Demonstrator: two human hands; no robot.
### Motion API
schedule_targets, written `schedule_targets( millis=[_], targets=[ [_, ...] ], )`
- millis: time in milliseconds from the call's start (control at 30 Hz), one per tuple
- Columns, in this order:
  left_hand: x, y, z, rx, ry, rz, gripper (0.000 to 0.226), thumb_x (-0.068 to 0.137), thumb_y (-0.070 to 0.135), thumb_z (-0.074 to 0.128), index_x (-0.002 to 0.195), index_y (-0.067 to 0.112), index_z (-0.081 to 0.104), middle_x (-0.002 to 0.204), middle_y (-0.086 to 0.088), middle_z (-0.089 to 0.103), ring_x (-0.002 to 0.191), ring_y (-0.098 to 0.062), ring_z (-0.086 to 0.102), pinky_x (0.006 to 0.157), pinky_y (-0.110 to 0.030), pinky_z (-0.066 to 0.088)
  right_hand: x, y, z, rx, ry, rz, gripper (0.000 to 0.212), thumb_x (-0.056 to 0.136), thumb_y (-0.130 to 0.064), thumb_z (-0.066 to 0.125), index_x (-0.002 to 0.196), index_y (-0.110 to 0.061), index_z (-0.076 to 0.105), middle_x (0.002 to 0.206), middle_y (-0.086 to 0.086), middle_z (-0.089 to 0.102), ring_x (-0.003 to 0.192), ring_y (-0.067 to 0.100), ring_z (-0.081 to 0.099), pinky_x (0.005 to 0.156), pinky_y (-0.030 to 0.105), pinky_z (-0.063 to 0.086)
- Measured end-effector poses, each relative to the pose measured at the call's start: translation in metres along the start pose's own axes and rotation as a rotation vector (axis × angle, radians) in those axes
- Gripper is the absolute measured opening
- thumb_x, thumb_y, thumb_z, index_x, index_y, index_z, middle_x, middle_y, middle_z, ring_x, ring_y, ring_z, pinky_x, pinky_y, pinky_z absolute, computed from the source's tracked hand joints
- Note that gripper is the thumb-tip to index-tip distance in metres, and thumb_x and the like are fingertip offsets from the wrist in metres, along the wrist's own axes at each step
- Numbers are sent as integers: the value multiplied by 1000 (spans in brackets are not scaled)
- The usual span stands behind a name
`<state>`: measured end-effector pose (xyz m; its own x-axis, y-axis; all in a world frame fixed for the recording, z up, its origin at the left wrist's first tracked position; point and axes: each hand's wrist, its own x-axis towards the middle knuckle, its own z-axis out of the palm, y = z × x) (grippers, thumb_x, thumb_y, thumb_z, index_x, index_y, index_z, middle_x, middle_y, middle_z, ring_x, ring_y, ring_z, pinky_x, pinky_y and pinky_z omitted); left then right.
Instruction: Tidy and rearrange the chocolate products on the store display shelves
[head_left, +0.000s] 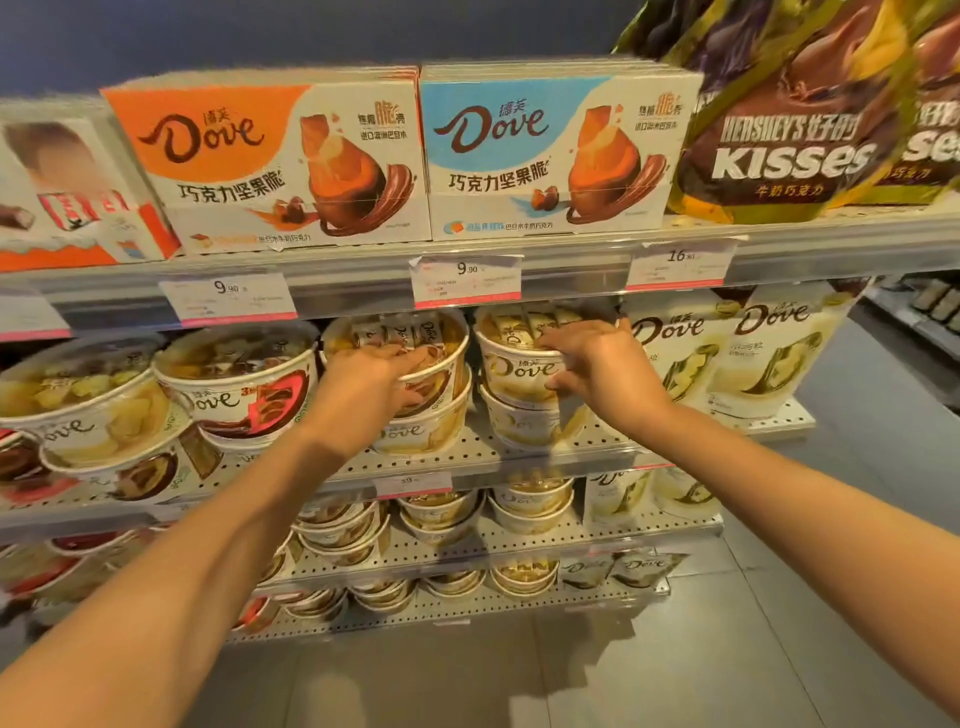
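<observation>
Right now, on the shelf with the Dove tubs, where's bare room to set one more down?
Bare perforated shelf shows along the front edge, before the stack under the left hand and the stack under the right hand. A narrow gap separates those stacks. Left of them the tilted tubs crowd together; right, Dove pouches fill the shelf.

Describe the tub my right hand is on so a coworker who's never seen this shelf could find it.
Find the blue Dove carton on the top shelf; directly below its price tag stand two stacked round paper Dove tubs. The right hand grips the upper cream-yellow tub. Unlike the brown-swirled tub to its left, it is plain yellow.
</observation>
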<state>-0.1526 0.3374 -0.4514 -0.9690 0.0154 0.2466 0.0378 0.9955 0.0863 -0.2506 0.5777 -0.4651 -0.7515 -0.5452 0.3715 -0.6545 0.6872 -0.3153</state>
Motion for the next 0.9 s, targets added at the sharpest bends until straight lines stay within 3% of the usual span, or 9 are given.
schedule_targets(
  millis=[133, 200, 333, 600, 700, 800, 900],
  targets=[
    [2, 1, 2, 15, -23, -33, 55, 86, 32, 62, 137, 23, 44, 137, -11, 50, 131, -25, 43, 109, -39, 32, -3, -1, 9, -4, 42, 6, 41, 76, -18, 74, 116, -18, 66, 123, 1, 63, 124, 21, 49, 113, 54, 12],
    [3, -2, 5, 14, -33, -42, 54, 87, 33, 61, 138, 23, 44, 141, -9, 47, 134, -24, 39, 111, -39, 30, -2, 0, 13, 0, 33, 16, 36, 76, -17, 74, 111, -16, 68, 122, 2, 64, 123, 22, 50, 113, 56, 13],
    [5, -5, 8, 41, -88, -65, 54, 91, 38, 54, 141, 29, 37, 148, -3, 38, 139, -22, 30, 113, -36, 22, -1, 5, 12, 36, -10, 5, 33, 72, -17, 77, 105, -15, 71, 117, 4, 66, 118, 25, 55, 105, 59, 31],
    [5, -5, 6, 83, -163, -67, 56, 94, 36, 49, 145, 29, 28, 151, -6, 32, 139, -26, 27, 113, -38, 18, 2, -9, -5, -106, -180, 72, 36, 87, -21, 62, 123, -24, 61, 134, -7, 55, 132, 13, 40, 114, 52, 5],
    [2, -8, 0, 42, -179, -29, 57, 93, 30, 51, 145, 26, 28, 144, -8, 36, 133, -29, 33, 110, -40, 26, 1, -20, -10, -186, -128, 27, 36, 85, -16, 60, 121, -20, 61, 129, 2, 56, 125, 23, 45, 110, 46, 18],
    [2, -14, -11, -115, -150, -53, 51, 90, 31, 55, 138, 20, 42, 135, -6, 46, 125, -25, 42, 105, -39, 35, -2, -34, -17, -298, -128, 23, 39, 85, -19, 58, 123, -14, 59, 120, 11, 52, 112, 29, 46, 97, 39, 35],
    [-8, -18, -13, -163, -72, -2, 41, 88, 31, 58, 127, 18, 54, 124, -2, 53, 117, -23, 47, 101, -38, 38, -6, -37, -18, -284, -140, 56, 47, 85, -20, 55, 131, -13, 50, 121, 12, 53, 111, 31, 50, 92, 38, 39]
  ],
)
